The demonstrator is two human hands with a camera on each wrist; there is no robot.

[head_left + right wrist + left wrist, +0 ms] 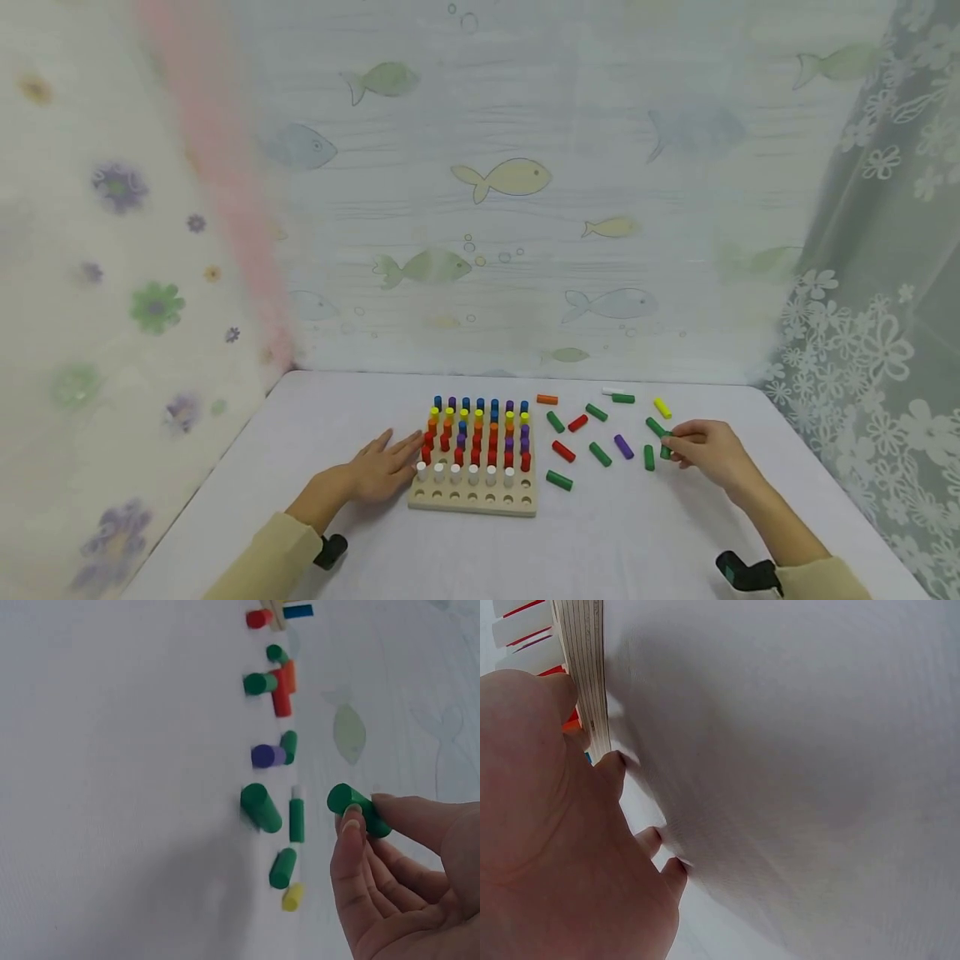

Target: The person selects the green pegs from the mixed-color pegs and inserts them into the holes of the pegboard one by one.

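A wooden pegboard (472,504) stands on the table with rows of blue, yellow, orange, red, purple and white pegs upright in its holes. Its front row of holes is bare. My left hand (378,473) lies on the cloth with fingers spread, thumb and fingertips at the board's left side (585,667). Over on the right, my right hand (712,454) pinches a green peg (360,810) between thumb and fingers, above the tabletop. Close by lie another green peg (656,427) and a third green peg (648,457).
Loose pegs lie scattered right of the board: several green ones, red pegs (563,451), a purple peg (623,447), an orange peg (547,399), a yellow peg (662,407) and a white peg (613,391). A fish-patterned curtain (525,250) hangs behind the white tablecloth (600,550).
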